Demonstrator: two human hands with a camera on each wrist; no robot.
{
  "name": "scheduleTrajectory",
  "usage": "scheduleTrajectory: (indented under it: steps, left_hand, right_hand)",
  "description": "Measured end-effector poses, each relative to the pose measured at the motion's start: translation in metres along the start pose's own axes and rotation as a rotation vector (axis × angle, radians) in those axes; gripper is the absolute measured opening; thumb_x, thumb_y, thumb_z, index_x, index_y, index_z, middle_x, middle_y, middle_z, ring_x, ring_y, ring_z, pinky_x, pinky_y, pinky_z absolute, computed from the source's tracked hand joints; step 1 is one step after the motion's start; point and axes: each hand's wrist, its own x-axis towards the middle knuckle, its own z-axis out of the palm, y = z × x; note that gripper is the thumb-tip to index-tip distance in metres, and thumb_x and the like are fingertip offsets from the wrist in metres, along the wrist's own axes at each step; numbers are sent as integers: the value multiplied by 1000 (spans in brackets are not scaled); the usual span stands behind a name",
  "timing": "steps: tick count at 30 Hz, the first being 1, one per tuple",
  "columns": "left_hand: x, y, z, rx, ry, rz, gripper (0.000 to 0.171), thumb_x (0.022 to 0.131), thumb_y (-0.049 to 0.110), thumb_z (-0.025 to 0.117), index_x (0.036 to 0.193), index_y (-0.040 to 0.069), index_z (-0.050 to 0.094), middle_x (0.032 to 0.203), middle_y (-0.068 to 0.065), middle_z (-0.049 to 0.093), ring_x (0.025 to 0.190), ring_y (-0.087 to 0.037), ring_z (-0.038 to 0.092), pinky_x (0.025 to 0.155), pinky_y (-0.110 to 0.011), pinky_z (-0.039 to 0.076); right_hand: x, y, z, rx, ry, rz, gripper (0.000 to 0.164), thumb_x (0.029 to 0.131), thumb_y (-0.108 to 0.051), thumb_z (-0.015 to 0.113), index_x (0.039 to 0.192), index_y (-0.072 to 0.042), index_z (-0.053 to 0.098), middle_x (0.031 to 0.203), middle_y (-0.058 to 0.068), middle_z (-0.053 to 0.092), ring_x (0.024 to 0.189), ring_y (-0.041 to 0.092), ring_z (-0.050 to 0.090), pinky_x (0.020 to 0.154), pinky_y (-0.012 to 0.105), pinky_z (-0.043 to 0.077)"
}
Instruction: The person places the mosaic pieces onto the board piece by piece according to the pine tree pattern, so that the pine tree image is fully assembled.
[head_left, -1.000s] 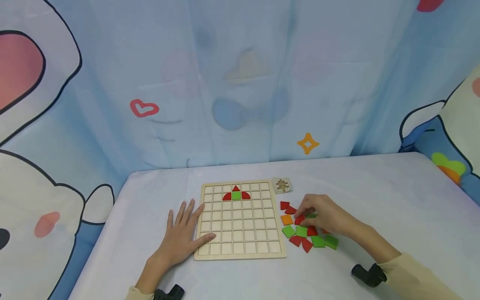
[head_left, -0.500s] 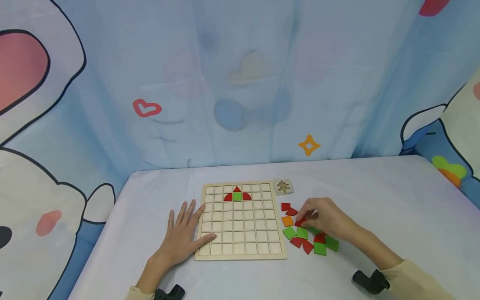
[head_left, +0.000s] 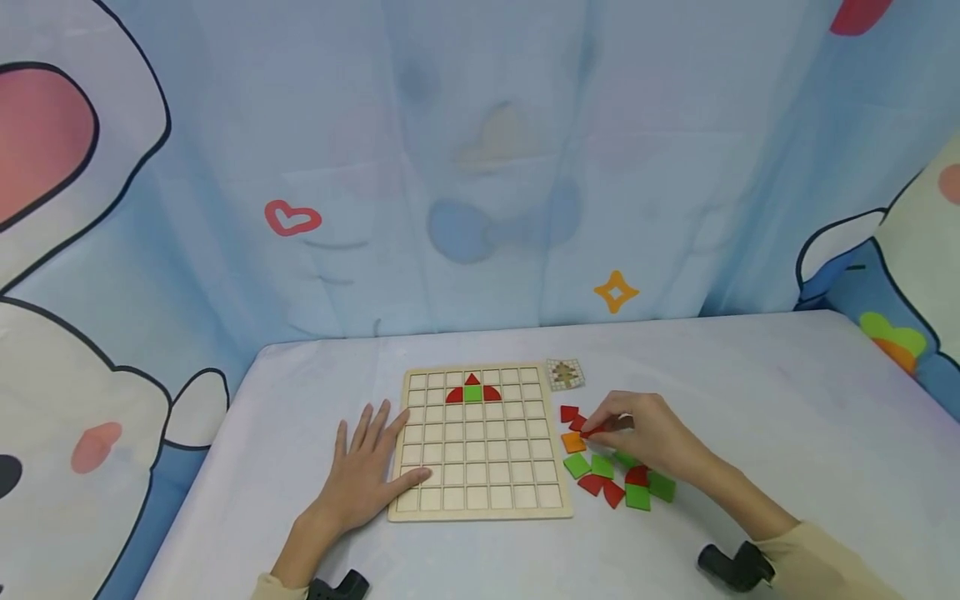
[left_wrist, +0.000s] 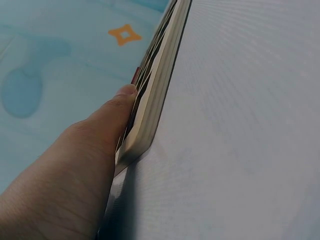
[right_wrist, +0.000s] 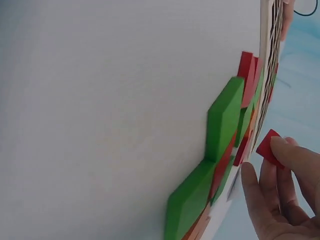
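Observation:
My left hand [head_left: 360,471] lies flat with spread fingers over the left side of the wooden grid board [head_left: 487,450]; in the left wrist view its thumb [left_wrist: 107,117] presses the board's edge. Near the top of the grid sit a red triangle [head_left: 472,379], a green square [head_left: 472,393] and two red quarter-round tiles [head_left: 454,395], one on each side of the square. My right hand [head_left: 648,427] pinches a red tile [right_wrist: 270,148] between thumb and fingers, above the loose tiles right of the board. The fingers partly hide its outline.
Loose red, green and orange tiles lie right of the board, among them an orange square [head_left: 573,442] and a green square [head_left: 637,497]. A small pattern card [head_left: 566,373] is by the board's top right corner. Behind the white-covered table [head_left: 750,375] hangs a blue printed curtain [head_left: 495,275].
From among the loose tiles, my right hand has picked up a red tile and shifted slightly left with it. A red tile and a green one beneath that hand were nudged. My left hand stays put.

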Motion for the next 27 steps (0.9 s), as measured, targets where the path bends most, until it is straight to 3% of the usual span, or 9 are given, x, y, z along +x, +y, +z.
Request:
scheduleTrajectory:
  steps: [10, 19, 27]
  left_hand:
    - [1, -1, 0, 4, -4, 3, 89, 97, 63, 61, 167, 16, 30, 173, -17, 19, 160, -42, 6, 121, -72, -3]
    - [3, -4, 3, -1, 2, 11, 89, 97, 63, 61, 167, 16, 30, 173, -17, 18, 160, -42, 6, 121, -72, -4]
    - [1, -5, 3, 17, 4, -4, 90, 96, 64, 61, 167, 16, 30, 173, -17, 18, 160, -42, 7, 121, -72, -3]
  right_hand:
    - [20, -18, 20, 101, -39, -83, 17, 85, 8, 81, 97, -5, 79, 95, 0, 71, 82, 13, 64, 75, 24, 61]
    - [54, -42, 52, 128, -78, -112, 16, 86, 4, 82, 101, -2, 79, 97, 0, 74, 87, 13, 68, 79, 24, 61]
    - [87, -60, 83, 182, -61, -209, 16, 86, 4, 82, 101, -1, 81, 93, 2, 75, 87, 14, 68, 79, 24, 61]
